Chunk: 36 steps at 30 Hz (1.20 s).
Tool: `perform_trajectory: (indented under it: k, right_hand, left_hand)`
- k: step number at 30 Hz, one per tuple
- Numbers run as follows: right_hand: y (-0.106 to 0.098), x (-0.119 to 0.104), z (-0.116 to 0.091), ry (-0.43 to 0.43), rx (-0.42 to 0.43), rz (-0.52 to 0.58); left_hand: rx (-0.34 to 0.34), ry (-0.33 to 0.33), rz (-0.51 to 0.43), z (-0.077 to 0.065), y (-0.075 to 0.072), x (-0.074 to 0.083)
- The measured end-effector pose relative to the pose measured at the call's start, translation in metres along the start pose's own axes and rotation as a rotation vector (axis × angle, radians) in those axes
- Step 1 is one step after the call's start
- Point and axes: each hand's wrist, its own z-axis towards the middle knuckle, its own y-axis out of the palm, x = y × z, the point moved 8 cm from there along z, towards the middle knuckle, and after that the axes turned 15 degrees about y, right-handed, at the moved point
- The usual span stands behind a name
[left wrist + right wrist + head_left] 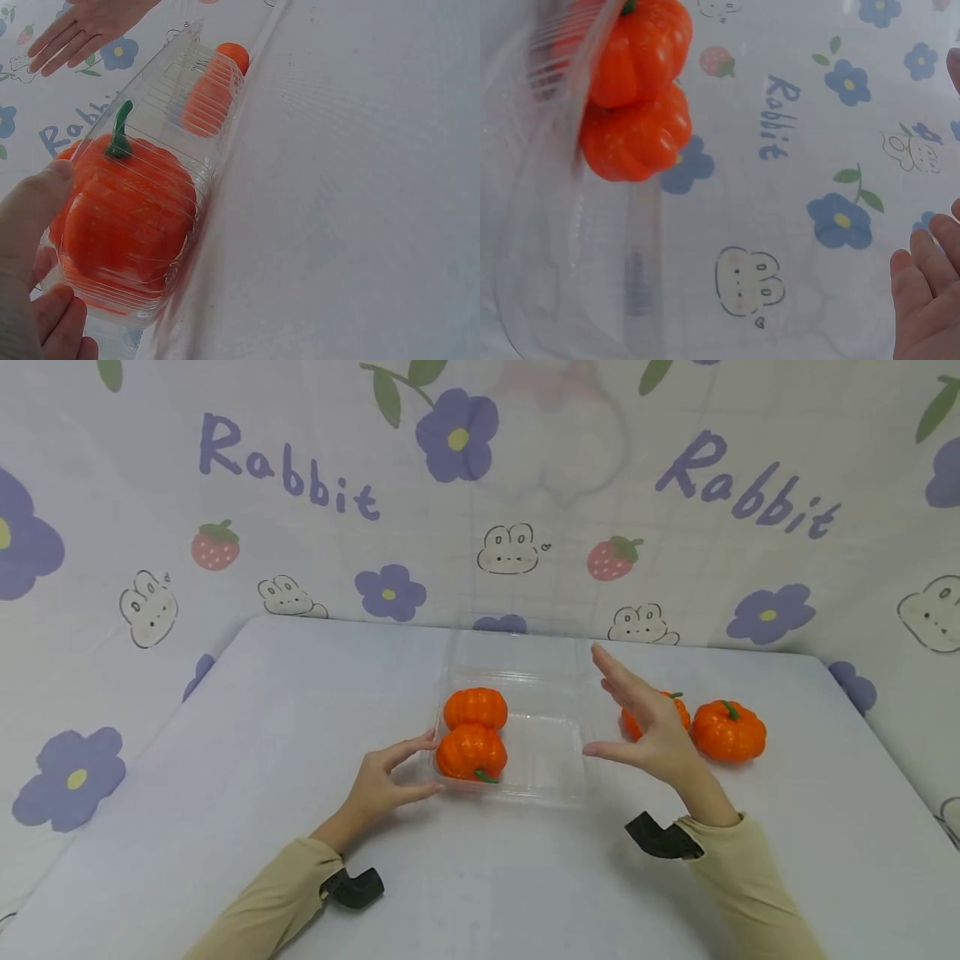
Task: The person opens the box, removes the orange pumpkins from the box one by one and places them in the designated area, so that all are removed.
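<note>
A clear plastic clamshell box point(546, 752) lies on the table, its lid point(517, 653) folded back. Two toy pumpkins sit along the box's left side: a rear pumpkin point(476, 708) and a front pumpkin point(467, 752) with its green stem toward the near rim. At the left end, my left hand point(390, 777) grips the box between thumb and fingers; in the left wrist view the thumb point(34, 202) lies at the rim beside the front pumpkin. My right hand point(652, 731) is raised near the box's right edge, thumb and fingers spread apart, holding nothing.
Right of the box, two more orange pumpkins stand on the table: one point(729, 732) in full view, the other point(678, 708) partly hidden behind my right hand. A white cloth point(420, 510) printed with rabbits, flowers and strawberries hangs behind the table's back edge.
</note>
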Motion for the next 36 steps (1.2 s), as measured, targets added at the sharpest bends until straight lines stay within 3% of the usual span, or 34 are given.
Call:
perform_trajectory:
  k: [6,11,23,36]
  right_hand:
    - [0.022,0.019,0.007,0.001,-0.026,-0.061]
    - [0.038,0.031,0.016,0.017,-0.056,-0.042]
    - [0.069,0.004,0.026,-0.02,-0.129,-0.02]
    - [0.087,0.013,0.025,-0.002,-0.163,-0.071]
  left_hand:
    - [0.0,-0.004,-0.002,0.001,0.0,0.0]
    - [-0.004,-0.007,-0.017,0.002,0.003,0.0]
    - [0.002,-0.019,-0.004,0.001,0.003,0.0]
    - [0.012,0.005,-0.026,0.001,0.002,0.001]
